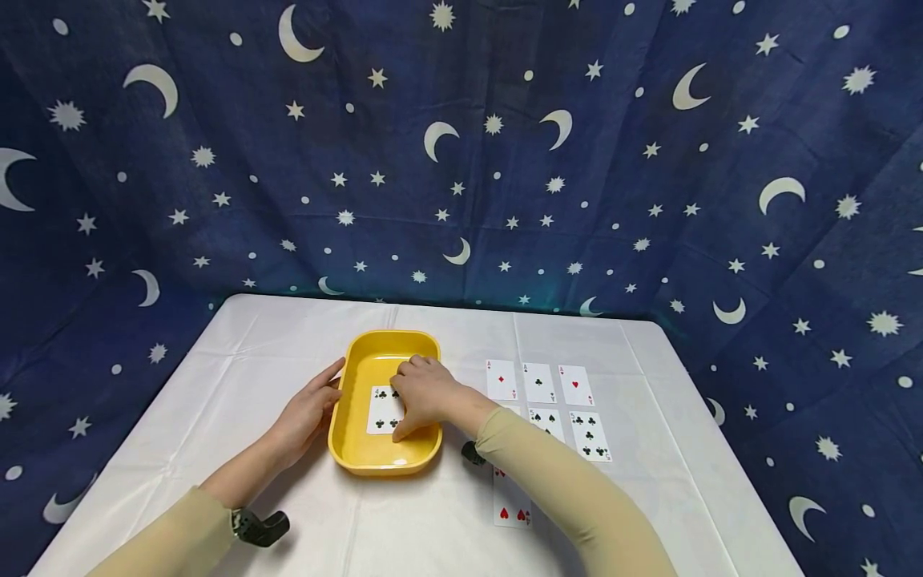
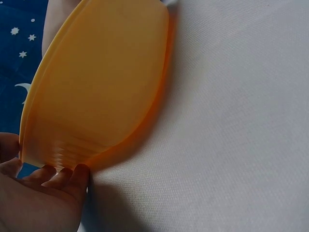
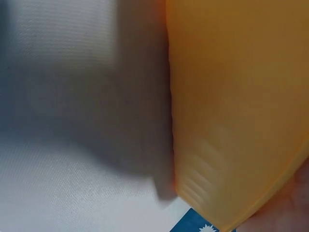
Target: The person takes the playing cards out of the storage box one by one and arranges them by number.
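A yellow tray (image 1: 351,458) sits on the white table. Inside it is a four of clubs playing card (image 1: 380,410), face up, its right part covered by my right hand (image 1: 427,394). That hand reaches over the tray's right rim, with fingers at the card's far edge and thumb at its near edge, gripping it. My left hand (image 1: 303,417) is at the tray's left side. In the left wrist view, its fingers (image 2: 79,181) touch the outer wall from outside. The right wrist view shows mostly the tray's outer wall (image 3: 231,96), with some skin at the lower right edge.
Several cards lie face up in rows right of the tray, among them an ace of diamonds (image 1: 501,378), ace of hearts (image 1: 575,385) and five of clubs (image 1: 590,437). My right sleeve (image 1: 562,489) partly covers a hearts card (image 1: 510,509). A starry blue curtain (image 1: 461,160) hangs behind.
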Motion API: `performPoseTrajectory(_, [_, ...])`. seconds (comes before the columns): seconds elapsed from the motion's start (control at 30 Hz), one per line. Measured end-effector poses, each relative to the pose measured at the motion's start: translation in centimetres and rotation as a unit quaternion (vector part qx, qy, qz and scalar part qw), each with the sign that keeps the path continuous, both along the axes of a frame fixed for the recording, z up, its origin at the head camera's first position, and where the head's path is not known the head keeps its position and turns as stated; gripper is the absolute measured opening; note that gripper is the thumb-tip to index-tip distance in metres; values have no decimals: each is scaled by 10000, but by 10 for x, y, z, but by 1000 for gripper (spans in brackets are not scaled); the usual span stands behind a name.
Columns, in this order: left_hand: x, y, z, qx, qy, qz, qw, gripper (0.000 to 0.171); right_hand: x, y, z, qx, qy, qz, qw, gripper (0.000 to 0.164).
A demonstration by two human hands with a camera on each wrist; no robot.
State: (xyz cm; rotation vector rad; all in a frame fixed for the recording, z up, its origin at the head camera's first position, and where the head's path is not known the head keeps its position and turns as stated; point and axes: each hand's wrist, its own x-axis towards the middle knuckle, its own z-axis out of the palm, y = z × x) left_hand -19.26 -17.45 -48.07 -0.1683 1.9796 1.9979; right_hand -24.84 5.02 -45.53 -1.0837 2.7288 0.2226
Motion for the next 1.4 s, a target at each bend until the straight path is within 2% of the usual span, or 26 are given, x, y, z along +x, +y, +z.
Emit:
performPoseTrajectory(0.5, [-2,0,0,33,-36,20,10000,68,-1,-5,2,147,-9,-46,9999,70])
performPoseTrajectory(1.17, [0,-1,-1,-25,21,0,10000,68,0,-3,1,31,-68,-44,10000,73])
performPoseTrajectory(1.4, [1,0,0,-58,37,-17,10000,68,0,-2,4,-202,-100,-25,9997,77])
